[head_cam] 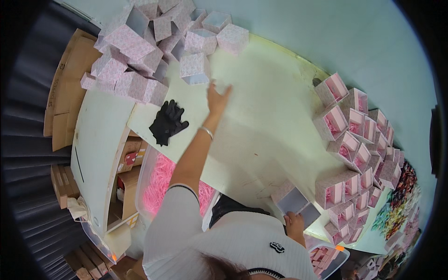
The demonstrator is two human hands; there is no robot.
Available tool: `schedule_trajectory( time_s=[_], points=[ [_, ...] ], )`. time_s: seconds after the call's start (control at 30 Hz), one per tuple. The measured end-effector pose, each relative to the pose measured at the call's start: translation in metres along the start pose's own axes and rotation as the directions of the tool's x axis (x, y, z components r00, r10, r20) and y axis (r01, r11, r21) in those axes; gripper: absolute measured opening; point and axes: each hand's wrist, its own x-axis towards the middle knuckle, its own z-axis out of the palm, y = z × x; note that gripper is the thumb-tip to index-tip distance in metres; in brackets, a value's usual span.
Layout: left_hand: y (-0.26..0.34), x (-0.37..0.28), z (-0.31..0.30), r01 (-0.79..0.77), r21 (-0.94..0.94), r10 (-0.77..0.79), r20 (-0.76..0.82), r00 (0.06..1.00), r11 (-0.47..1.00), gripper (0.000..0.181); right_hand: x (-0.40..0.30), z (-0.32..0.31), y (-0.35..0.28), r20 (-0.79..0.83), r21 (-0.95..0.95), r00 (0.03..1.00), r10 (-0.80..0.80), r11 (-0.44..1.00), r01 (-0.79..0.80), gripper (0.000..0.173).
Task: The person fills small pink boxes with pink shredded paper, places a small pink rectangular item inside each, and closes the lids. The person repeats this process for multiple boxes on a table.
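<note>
My left hand (pixel 217 98) is stretched out over the pale table, blurred, its thumb and fingers apart with nothing between them. Its fingertips are close to a pink floral-patterned cardboard box (pixel 194 66) that shows a grey-blue inside; whether they touch it I cannot tell. At the table's near edge, my right hand (pixel 295 225) grips another patterned box (pixel 287 196), open and grey inside, at the edge between its two grey faces. A pair of black gloves (pixel 168 122) lies left of my left forearm.
More patterned boxes (pixel 133 45) are heaped at the far left. Several boxes with pink inserts (pixel 344 189) stand stacked on the right. A plastic bin of pink shredded paper (pixel 157 185) sits below the table edge, and another bin (pixel 344 260) holds small pink pieces (pixel 320 259).
</note>
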Motion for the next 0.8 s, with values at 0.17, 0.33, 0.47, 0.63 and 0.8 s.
schedule_trajectory(
  time_s=[0.17, 0.33, 0.47, 0.63, 0.8],
  points=[
    [-0.029, 0.112, 0.0, 0.305, -0.436, -0.37, -0.072, 0.926, 0.847, 0.054, 0.0, -0.01, -0.011, 0.018, -0.071, 0.994, 0.107, 0.992, -0.106, 0.034],
    [-0.024, 0.081, -0.025, -0.289, -0.149, 0.306, 0.108, 0.946, 0.946, 0.033, -0.004, 0.002, -0.002, 0.053, -0.039, 0.985, 0.163, 0.986, -0.161, 0.019],
    [0.022, -0.11, -0.05, -0.638, 0.395, 0.239, 0.695, 0.678, 0.661, 0.021, 0.002, -0.004, -0.009, 0.036, 0.029, 0.99, 0.137, 0.99, -0.139, 0.021],
    [0.053, -0.28, -0.027, -0.573, -0.069, 0.255, 0.934, 0.251, 0.817, 0.027, 0.002, -0.01, -0.008, 0.019, 0.02, 0.998, 0.058, 0.998, -0.058, 0.025],
    [0.031, -0.335, -0.007, -0.324, -0.194, 0.163, 0.979, -0.121, 0.926, 0.027, -0.013, -0.013, 0.014, 0.044, -0.056, 0.993, 0.109, 0.993, -0.106, 0.031]
  ],
)
